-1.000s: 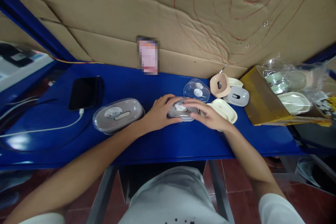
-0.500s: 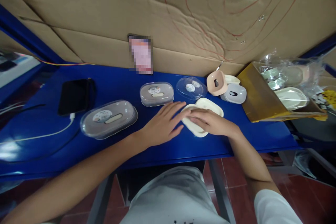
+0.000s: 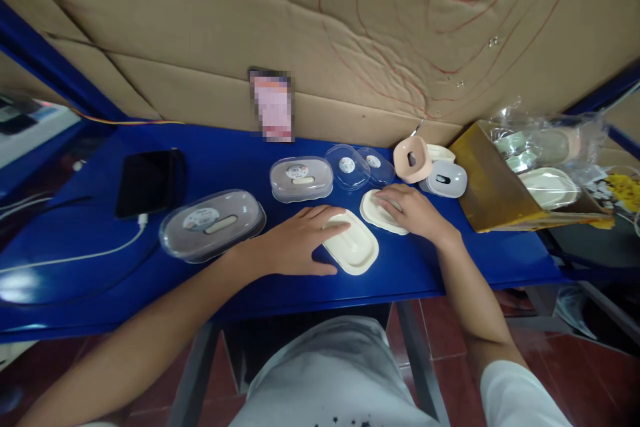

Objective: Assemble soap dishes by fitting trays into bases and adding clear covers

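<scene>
Blue table mid-frame, left hand lay spread over cream oval tray, right hand touched second tray, grip unclear.

You wear a white shirt with short, loose sleeves and a few small dark stars printed across the front, leaving your forearms bare

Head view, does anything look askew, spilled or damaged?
Mildly odd: the cardboard backing is creased and scrawled with red lines, and the peach piece looks tilted, while the cream tray by the left hand seems to lie flat. I see no spill.
</scene>
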### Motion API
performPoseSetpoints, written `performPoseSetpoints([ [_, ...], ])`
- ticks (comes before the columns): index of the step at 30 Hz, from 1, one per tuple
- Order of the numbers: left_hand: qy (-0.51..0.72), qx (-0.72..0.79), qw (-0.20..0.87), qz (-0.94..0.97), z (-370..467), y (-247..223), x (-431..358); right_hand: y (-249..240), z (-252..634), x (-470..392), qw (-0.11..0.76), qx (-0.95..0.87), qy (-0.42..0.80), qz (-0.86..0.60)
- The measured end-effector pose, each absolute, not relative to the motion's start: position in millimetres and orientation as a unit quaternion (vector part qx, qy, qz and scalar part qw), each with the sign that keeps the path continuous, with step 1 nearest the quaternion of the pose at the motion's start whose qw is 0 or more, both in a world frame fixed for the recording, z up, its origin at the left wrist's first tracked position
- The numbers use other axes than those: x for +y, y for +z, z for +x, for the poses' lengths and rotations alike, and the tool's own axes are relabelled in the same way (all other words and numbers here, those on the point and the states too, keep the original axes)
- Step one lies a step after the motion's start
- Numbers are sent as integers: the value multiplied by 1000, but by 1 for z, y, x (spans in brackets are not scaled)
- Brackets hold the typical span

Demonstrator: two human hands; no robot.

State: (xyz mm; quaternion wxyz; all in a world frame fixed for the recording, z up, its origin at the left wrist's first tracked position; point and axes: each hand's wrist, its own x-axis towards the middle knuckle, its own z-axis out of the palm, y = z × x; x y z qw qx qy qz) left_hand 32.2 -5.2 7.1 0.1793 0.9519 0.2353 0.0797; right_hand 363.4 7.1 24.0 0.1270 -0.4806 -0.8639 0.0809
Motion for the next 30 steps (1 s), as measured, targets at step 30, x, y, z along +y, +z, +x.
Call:
performPoseSetpoints([
  [30, 167, 299, 340, 876, 27, -6, 11, 17, 402, 40, 308, -710, -122, -621],
])
